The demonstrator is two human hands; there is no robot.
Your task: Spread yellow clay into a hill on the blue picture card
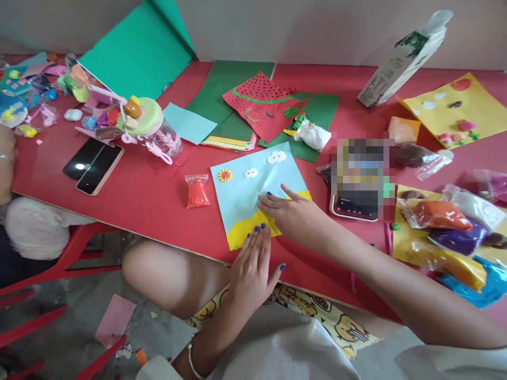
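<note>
A light blue sheet of paper (241, 195) lies on the red table, with a wavy yellow band (240, 230) along its near edge; I cannot tell whether the band is clay or paper. Two white clouds with small faces (276, 157) and an orange sun with yellow petals (225, 175) sit on the blue part. My left hand (253, 264) rests its flat, outstretched fingers on the band's near edge, thumb apart. Over the right half of the sheet, my right hand (297, 215) lies palm down with fingers spread, covering part of the band. Neither hand holds anything.
A bag of red clay (197, 191) lies left of the sheet. Right of it are a phone (354, 206) and several clay bags (443, 214). Behind stand a carton (404, 60) and a red watermelon picture (259, 105). A lidded cup (148, 124) and another phone (99, 166) are leftward.
</note>
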